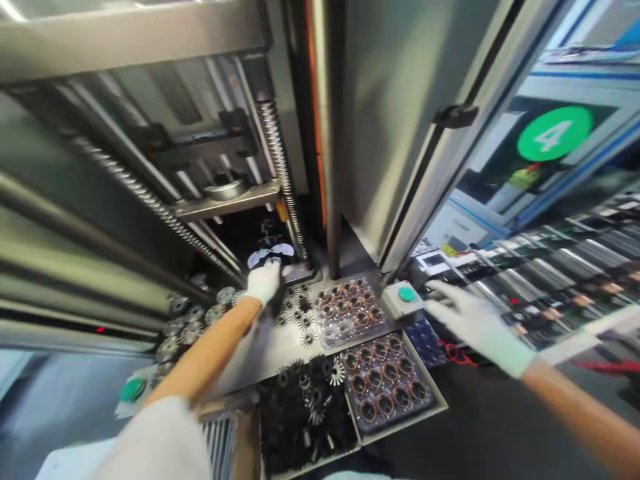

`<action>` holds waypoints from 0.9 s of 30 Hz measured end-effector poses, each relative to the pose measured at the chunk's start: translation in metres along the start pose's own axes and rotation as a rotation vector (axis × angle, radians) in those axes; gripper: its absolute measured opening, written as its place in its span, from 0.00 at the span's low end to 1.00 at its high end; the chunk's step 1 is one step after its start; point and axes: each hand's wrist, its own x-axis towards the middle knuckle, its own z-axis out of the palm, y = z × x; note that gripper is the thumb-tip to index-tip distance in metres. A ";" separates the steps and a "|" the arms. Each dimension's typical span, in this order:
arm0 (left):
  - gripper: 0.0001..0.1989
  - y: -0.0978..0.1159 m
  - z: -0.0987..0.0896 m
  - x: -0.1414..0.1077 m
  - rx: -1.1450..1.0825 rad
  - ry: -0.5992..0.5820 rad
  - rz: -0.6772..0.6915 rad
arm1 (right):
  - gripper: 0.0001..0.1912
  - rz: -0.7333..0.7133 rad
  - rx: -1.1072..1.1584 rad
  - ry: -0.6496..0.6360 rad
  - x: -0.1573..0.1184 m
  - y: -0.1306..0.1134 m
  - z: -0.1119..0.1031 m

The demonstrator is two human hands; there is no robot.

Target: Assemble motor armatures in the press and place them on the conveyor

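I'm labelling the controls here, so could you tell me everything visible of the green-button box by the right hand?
The green-button box is pale and block-shaped, possibly painted metal or plastic, with a round green button on its upper face. It sits at the right end of the worktop, beside the upper clear tray and near the foot of a metal upright. The right hand is open beside it, fingertips close; contact is unclear. Whether the button is pressed can't be told.

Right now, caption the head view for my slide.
White-gloved left hand reaches into a machine while the right hand hovers beside a green button, near trays of copper-ringed parts.
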 end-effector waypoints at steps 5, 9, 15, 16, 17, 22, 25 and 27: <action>0.20 0.000 -0.013 -0.012 -0.047 0.009 -0.056 | 0.21 -0.582 -0.086 -0.441 -0.025 -0.170 0.118; 0.24 -0.027 -0.043 -0.081 -0.088 0.088 -0.095 | 0.15 -0.613 -0.375 -0.573 -0.021 -0.237 0.171; 0.26 -0.164 0.012 -0.284 -0.016 0.266 -0.520 | 0.14 -0.582 -0.295 -0.476 -0.018 -0.239 0.177; 0.26 -0.186 0.028 -0.308 -0.046 0.162 -0.545 | 0.16 -0.544 -0.195 -0.449 -0.017 -0.237 0.173; 0.26 -0.202 0.042 -0.325 -0.091 0.088 -0.544 | 0.18 -0.498 -0.064 -0.438 -0.017 -0.234 0.168; 0.25 -0.189 0.054 -0.322 -0.055 0.177 -0.459 | 0.21 -0.354 0.580 -0.621 -0.024 -0.222 0.141; 0.23 -0.154 0.046 -0.301 -0.039 0.266 -0.220 | 0.19 -0.229 0.814 -0.706 -0.033 -0.210 0.135; 0.20 -0.142 0.049 -0.292 -0.007 0.288 -0.160 | 0.18 -0.175 0.892 -0.684 -0.038 -0.200 0.133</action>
